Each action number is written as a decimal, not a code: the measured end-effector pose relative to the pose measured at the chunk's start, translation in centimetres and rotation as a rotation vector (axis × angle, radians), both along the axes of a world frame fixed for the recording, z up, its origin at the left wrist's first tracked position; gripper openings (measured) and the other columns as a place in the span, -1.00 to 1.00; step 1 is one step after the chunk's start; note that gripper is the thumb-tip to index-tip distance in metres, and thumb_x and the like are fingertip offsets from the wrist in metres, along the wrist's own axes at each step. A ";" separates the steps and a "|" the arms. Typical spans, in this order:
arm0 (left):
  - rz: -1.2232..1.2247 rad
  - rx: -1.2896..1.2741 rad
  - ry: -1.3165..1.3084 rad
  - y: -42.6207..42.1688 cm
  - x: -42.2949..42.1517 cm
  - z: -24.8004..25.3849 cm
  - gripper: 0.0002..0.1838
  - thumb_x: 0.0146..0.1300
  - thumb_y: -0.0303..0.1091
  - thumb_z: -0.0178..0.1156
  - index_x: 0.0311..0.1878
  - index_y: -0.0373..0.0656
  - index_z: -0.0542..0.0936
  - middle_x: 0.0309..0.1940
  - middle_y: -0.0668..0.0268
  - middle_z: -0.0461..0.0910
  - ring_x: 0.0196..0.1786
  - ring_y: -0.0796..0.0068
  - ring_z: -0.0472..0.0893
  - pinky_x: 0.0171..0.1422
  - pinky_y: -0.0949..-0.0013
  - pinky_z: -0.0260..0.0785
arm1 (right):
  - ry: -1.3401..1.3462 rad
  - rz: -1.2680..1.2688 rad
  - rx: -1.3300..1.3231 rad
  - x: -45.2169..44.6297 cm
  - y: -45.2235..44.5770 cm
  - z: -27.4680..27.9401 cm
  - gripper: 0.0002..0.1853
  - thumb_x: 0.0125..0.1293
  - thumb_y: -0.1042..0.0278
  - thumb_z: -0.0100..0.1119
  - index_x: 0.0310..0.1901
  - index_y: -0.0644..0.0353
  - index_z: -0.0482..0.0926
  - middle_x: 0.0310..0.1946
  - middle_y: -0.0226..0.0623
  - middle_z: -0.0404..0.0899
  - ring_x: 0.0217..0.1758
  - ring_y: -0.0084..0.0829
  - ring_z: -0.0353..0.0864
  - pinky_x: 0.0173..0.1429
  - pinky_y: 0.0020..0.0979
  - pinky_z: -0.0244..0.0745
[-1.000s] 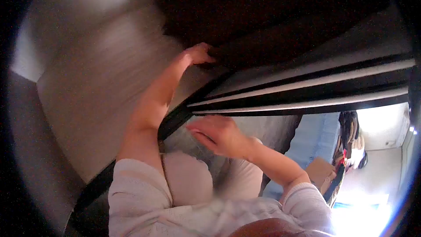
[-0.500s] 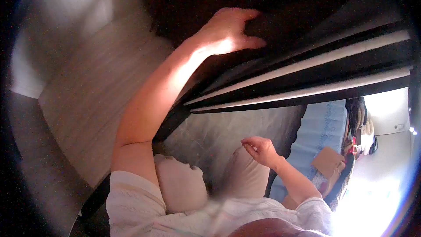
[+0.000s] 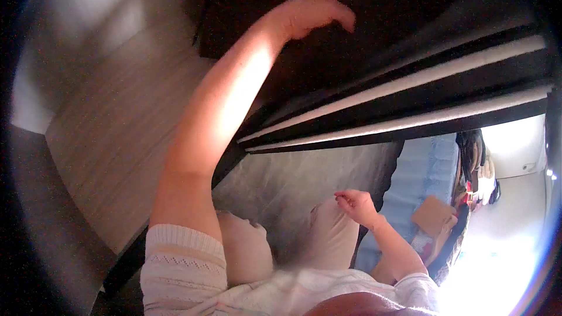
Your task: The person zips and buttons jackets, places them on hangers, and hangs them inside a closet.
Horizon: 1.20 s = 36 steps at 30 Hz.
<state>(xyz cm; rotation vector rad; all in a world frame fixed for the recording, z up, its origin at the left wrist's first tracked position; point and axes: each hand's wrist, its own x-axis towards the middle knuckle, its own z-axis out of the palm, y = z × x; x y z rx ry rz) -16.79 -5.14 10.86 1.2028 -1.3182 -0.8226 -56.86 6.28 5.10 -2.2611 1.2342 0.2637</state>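
My left hand [image 3: 316,13] reaches up into a dark, shadowed space, with its fingers bent and apart. Nothing shows between them, and the surface around it is too dark to make out. Below that hand runs a dark frame with two long pale strips [image 3: 410,90] slanting up to the right. My right hand [image 3: 358,206] hovers over or rests at my right knee [image 3: 333,228], fingers curled together. No object is visible in it.
A wood-grain panel [image 3: 123,134] stands on the left. Beyond my knees is a grey mottled floor [image 3: 293,181]. To the right are a blue cloth-covered surface [image 3: 418,169], a brown cardboard piece [image 3: 433,215], hanging clothes [image 3: 483,169] and a white door [image 3: 518,158].
My left hand has moved up and deeper into the dark space, its fingers more bent. My right hand has shifted slightly right and down, still curled.
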 end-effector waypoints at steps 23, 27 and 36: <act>0.259 0.056 -0.724 5.2 23.5 -19.1 -0.42 -0.03 -0.15 0.28 0.09 -0.18 0.46 0.01 0.16 0.50 0.07 0.29 0.47 0.18 0.33 0.25 | 0.396 -0.410 -1.073 -11.1 7.9 10.4 -0.76 0.13 0.42 0.03 -0.14 0.18 0.50 -0.24 -0.12 0.53 -0.10 -0.12 0.48 0.00 -0.25 0.37; 0.273 0.160 -0.758 5.6 26.2 -20.5 -0.44 -0.01 -0.16 0.26 0.09 -0.17 0.45 0.01 0.17 0.50 0.06 0.29 0.47 0.15 0.31 0.26 | 0.418 -0.682 -1.037 -15.7 10.6 13.0 -0.66 0.12 0.28 0.10 -0.04 0.14 0.46 -0.10 -0.18 0.51 0.04 -0.17 0.43 0.12 -0.24 0.30; 0.334 0.437 -0.592 9.2 29.1 -23.3 -0.49 0.03 -0.17 0.21 0.08 -0.13 0.44 0.00 0.19 0.50 0.04 0.29 0.48 0.09 0.27 0.31 | 0.625 -0.587 -0.831 -24.7 14.8 13.8 -0.48 0.16 0.03 0.11 0.13 0.09 0.38 0.15 -0.17 0.34 0.26 -0.21 0.24 0.26 -0.20 0.15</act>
